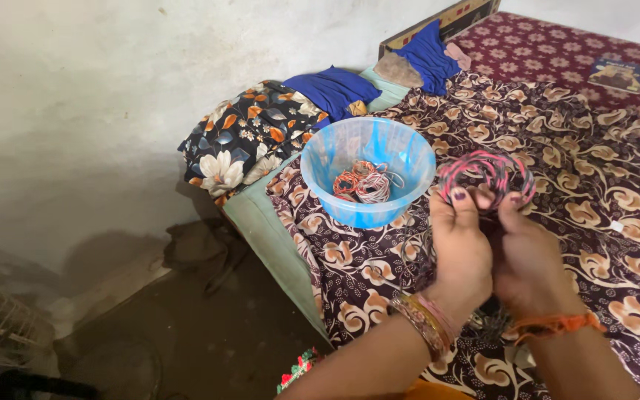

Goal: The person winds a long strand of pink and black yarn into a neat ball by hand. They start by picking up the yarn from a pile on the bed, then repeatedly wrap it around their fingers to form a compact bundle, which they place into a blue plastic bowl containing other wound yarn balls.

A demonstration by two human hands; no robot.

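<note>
- While both forearms came up from the bottom edge of the view, the left hand (462,248) and the right hand (521,255) were raised close together over the bed (594,222), backs toward the camera, fingers curled upward.
- Each hand was closed in a pinch on the near rim of a bundle of thin pink-and-dark rings (487,172), held upright above the brown floral bedspread; the left thumb and fingertips showed dark polish.
- Gold and pink bangles (427,322) circled the left wrist, and an orange thread band (555,324) circled the right.
- A translucent blue plastic bowl (368,172) sat near the bed's left edge, just beside the left hand, holding several orange, white and red ring bundles (363,184).
- Behind the bowl, at the bed's far left corner, lay a dark floral cushion (242,141) and folded blue cloth (335,89).
- A flat cardboard box (450,18) stood against the wall at the far edge, more blue cloth leaning on it.
- A small dark rectangular packet (615,74) lay on the maroon patterned cover at the far right corner; its print was too small to tell.
- Open bedspread stretched to the right of the hands, while the bed's left edge dropped to a dim bare floor (187,333) beside the wall.
</note>
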